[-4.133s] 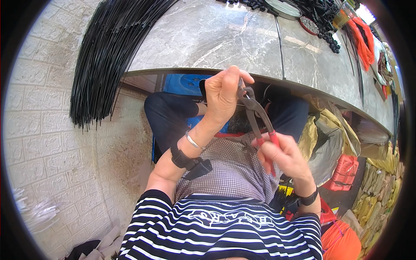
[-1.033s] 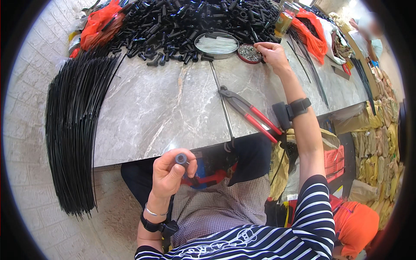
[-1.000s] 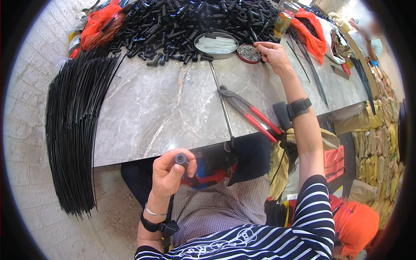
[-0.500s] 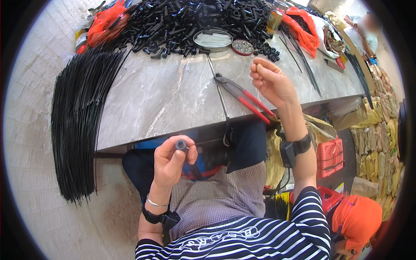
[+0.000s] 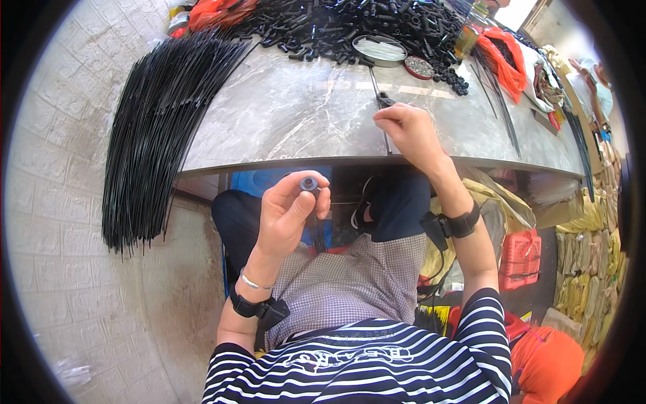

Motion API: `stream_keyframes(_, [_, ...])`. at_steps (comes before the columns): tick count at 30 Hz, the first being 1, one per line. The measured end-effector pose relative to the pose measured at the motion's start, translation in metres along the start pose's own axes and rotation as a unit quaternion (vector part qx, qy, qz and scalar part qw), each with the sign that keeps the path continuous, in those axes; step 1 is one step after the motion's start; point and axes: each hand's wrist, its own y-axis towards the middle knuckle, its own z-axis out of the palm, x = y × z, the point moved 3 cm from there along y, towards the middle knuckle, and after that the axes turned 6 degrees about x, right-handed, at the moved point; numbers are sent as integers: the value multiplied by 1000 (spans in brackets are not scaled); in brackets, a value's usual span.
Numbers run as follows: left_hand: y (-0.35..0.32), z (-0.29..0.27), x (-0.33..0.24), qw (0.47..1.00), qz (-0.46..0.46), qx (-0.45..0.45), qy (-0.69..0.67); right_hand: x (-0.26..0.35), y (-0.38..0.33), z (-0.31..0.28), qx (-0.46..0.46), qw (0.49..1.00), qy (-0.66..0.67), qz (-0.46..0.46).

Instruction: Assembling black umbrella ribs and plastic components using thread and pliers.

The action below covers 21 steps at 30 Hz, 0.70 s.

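Observation:
My left hand [image 5: 281,214], in front of the table's near edge, grips a dark tubular part [image 5: 309,183] whose round, hollow end faces up; its dark stem hangs below the fingers. My right hand [image 5: 409,133] is over the table's front edge, thumb and fingertips pinched together. Whatever they hold, if anything, is too small to make out. Just past those fingertips shows the dark head of the pliers [image 5: 385,100]; its red handles are hidden by the hand. A thin metal rod [image 5: 374,81] lies beside it on the grey table [image 5: 276,114].
A heap of black tubular parts [image 5: 336,23] covers the back. Before it are a round tin of pale thin sticks [image 5: 379,51] and a red dish of small metal bits [image 5: 419,66]. Long black rods [image 5: 165,121] overhang the left edge. An orange bag [image 5: 503,60] lies at right.
The view has shifted, so the table sits higher and farther right. My right hand has turned, fingertips now pointing left, and covers the plier handles. My left hand keeps the tubular part.

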Motion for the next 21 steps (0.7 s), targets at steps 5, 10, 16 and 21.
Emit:
stream_keyframes(5, [-7,-7,1,1000,17,-5,3,-6,20,37,68,990,-102,-65])
stream_keyframes(10, [-9,-17,5,1000,13,-16,-4,-7,38,38,118,971,-194,-81])
stream_keyframes(16, [-13,-27,6,999,24,-25,-7,-8,50,35,176,977,-121,-28])
stream_keyframes(21, [-15,-31,6,999,26,-28,-10,-24,38,26,105,994,-6,-7])
